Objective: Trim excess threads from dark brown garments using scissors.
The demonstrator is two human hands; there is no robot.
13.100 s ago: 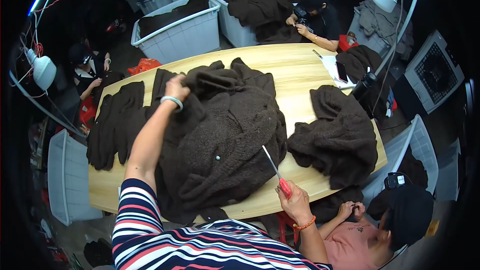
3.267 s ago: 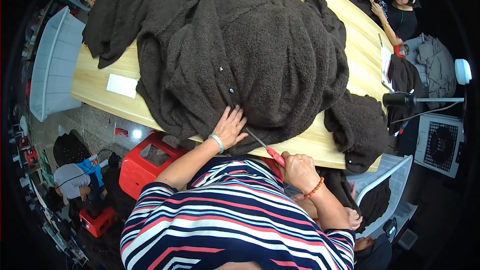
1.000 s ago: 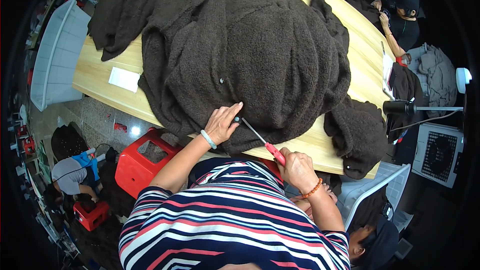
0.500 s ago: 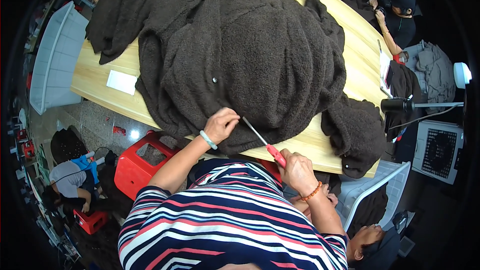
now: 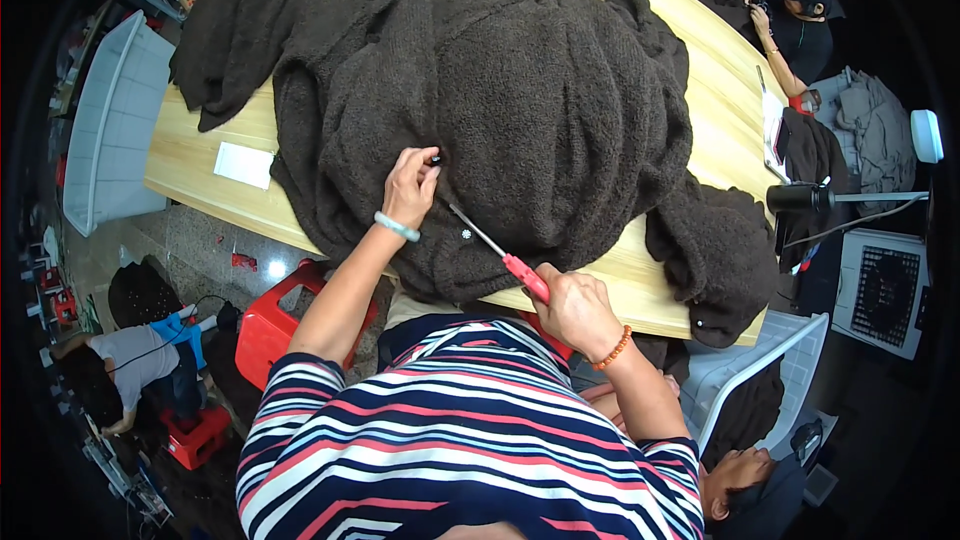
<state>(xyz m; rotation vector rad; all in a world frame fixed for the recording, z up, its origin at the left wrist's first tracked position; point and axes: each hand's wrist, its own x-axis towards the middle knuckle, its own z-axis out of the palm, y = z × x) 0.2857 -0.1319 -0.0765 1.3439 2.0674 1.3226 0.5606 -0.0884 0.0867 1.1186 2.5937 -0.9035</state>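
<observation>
A large dark brown knitted garment (image 5: 510,80) is heaped across the table in front of me. The thumb and fingers of my left hand (image 5: 411,186) are closed on a small shiny dark button (image 5: 436,160) on the garment's front. Wrapped around the red handle of a slim tool (image 5: 527,276) is my right hand (image 5: 583,314). Its long thin metal shaft points up and left, with the tip over the knit just below my left hand. Closer to me, a small silvery button (image 5: 466,234) shows on the fabric.
A white card (image 5: 243,165) lies on the wooden table (image 5: 190,155) at left. More brown knitwear (image 5: 715,250) hangs at the right edge. A red stool (image 5: 265,340) stands left of me, and white bins (image 5: 110,120) flank the table. Co-workers (image 5: 800,30) sit nearby.
My left hand has moved away from me to the farther button and pinches it, uncovering the nearer silvery one. My right hand has shifted slightly left and forward with the tool.
</observation>
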